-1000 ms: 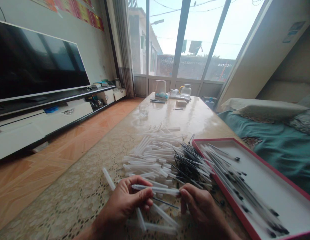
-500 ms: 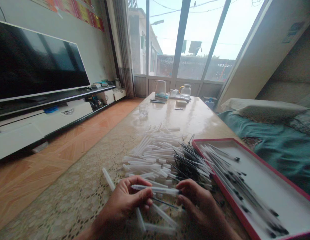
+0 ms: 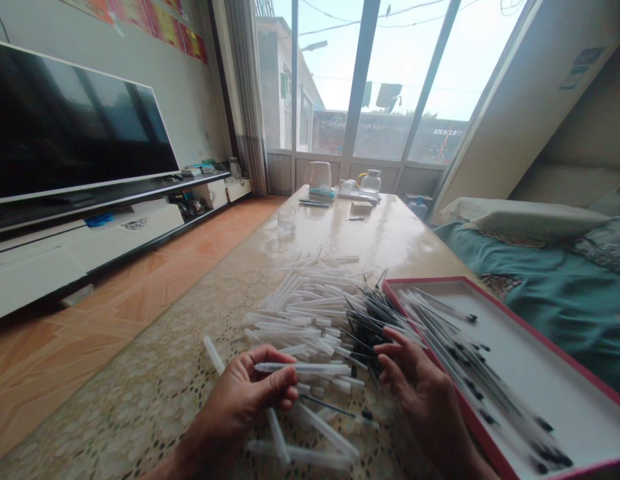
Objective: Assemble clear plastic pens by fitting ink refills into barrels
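My left hand [image 3: 250, 390] pinches a translucent white pen [image 3: 320, 369] between thumb and fingers, its tip to the left and a black plug at its right end. Just beneath it, a dark ink refill [image 3: 330, 405] with a black end points right; whether my left fingers also hold it I cannot tell. My right hand [image 3: 417, 377] is open with fingers apart, over the near edge of a pile of black refills [image 3: 377, 323]. A heap of white pen barrels [image 3: 310, 303] spreads beyond my hands. More barrels [image 3: 303, 455] lie below my left hand.
To the right stands a shallow red-edged box [image 3: 510, 313] holding several pens with black ends [image 3: 470, 367]. A clear glass [image 3: 286, 223] is farther up the table, with a jug [image 3: 371, 181] at the far end. A sofa [image 3: 550, 280] borders the right side.
My right hand has come away from the pen's black end and moved right to the refill pile, its fingers opening. My left hand still holds the pen, shifted slightly left and up.
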Available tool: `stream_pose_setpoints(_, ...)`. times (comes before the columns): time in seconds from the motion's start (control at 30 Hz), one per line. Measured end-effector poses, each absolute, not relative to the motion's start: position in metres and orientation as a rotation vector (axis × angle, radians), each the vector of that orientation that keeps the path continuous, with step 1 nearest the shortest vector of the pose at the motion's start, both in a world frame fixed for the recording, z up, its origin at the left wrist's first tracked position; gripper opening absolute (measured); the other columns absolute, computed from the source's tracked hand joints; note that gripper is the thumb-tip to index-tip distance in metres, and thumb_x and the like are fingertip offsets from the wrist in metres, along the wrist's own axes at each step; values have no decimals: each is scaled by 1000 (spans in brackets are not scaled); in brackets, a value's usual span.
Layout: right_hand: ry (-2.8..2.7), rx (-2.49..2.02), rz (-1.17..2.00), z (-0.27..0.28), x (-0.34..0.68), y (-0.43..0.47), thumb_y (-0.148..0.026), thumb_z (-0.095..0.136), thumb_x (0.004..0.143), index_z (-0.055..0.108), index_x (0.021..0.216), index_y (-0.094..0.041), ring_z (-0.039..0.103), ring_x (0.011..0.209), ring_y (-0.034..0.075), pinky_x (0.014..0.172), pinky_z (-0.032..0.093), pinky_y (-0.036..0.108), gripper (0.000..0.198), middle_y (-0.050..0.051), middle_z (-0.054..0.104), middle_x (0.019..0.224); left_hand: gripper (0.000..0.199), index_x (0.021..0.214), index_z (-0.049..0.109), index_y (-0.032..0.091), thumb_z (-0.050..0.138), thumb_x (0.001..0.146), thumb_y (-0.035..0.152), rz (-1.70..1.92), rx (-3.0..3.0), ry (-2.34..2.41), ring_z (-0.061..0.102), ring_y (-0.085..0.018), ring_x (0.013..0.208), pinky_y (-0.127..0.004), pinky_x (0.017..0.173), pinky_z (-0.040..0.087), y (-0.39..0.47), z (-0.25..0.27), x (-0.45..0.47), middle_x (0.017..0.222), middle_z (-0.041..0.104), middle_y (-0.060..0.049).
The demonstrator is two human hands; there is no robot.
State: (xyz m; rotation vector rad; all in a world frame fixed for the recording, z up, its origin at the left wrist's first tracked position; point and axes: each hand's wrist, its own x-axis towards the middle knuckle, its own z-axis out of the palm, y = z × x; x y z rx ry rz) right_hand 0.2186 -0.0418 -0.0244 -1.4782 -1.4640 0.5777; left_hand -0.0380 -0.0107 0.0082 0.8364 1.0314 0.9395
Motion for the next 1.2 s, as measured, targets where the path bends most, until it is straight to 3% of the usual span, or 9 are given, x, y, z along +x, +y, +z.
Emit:
stream_pose_setpoints(0.17,-1700,-1350,639,-18,203,-47,-34,53,92,63,89,-21,62,65,16,60,49,24,17,1,65,76,33,72,69,13,90,55,32,933,866,1021,62,-9,45,-16,46,49,-14,12,-35,51,71,0)
stream_pose_setpoints(0.37,-1737,-1339,693,-11,195,-50,-34,49,92,58,77,-20,53,59,14,55,43,22,22,-2,57,65,33,70,69,14,90,54,34,945,857,1041,60,-9,42,-15,44,47,-16,15,-31,48,69,0)
stream_pose_setpoints(0.63,-1295,-1551,453,4,233,-43,-39,49,87,50,70,-22,40,50,12,48,36,22,24,-7,38,56,29,75,71,16,88,58,32,1096,793,1087,58,-8,44,-14,43,45,-9,17,-45,49,66,4)
stream_pose_setpoints(0.7,-1237,-1609,352,4,236,-41,-40,50,86,51,70,-22,40,48,12,46,35,22,24,-7,40,54,27,76,71,16,88,59,30,1096,804,1106,58,-8,45,-14,44,45,-8,17,-45,48,65,4)
stream_pose_setpoints(0.83,-1234,-1691,259,-1,239,-35,-48,52,84,58,81,-20,56,54,17,51,44,24,28,-1,60,62,26,81,72,14,86,63,28,1066,887,1141,63,-11,52,-18,50,50,-7,14,-44,54,69,1)
stream_pose_setpoints(0.97,-1215,-1744,247,-1,244,-31,-48,52,84,61,98,-18,65,61,21,55,48,27,34,3,69,68,57,114,63,14,85,63,27,1113,908,1133,66,-15,57,-22,54,55,-8,13,-41,68,74,-2)
stream_pose_setpoints(1.07,-1250,-1768,148,5,251,-32,-45,51,85,61,93,-20,65,58,21,53,48,27,29,3,68,67,90,141,37,17,84,64,26,1142,910,1137,68,-17,59,-25,54,56,-10,17,-40,81,77,-5)
stream_pose_setpoints(1.13,-1278,-1823,58,10,260,-32,-44,51,84,61,91,-20,63,54,20,51,46,28,27,3,66,63,100,147,22,19,82,67,25,1152,934,1146,69,-18,61,-26,55,57,-12,21,-39,84,77,-6)
stream_pose_setpoints(1.2,-1332,-1910,-51,11,271,-30,-42,49,83,60,90,-20,62,53,21,51,45,29,26,4,65,64,99,147,21,20,81,68,25,1158,952,1153,69,-18,62,-26,54,56,-12,23,-39,84,77,-6)
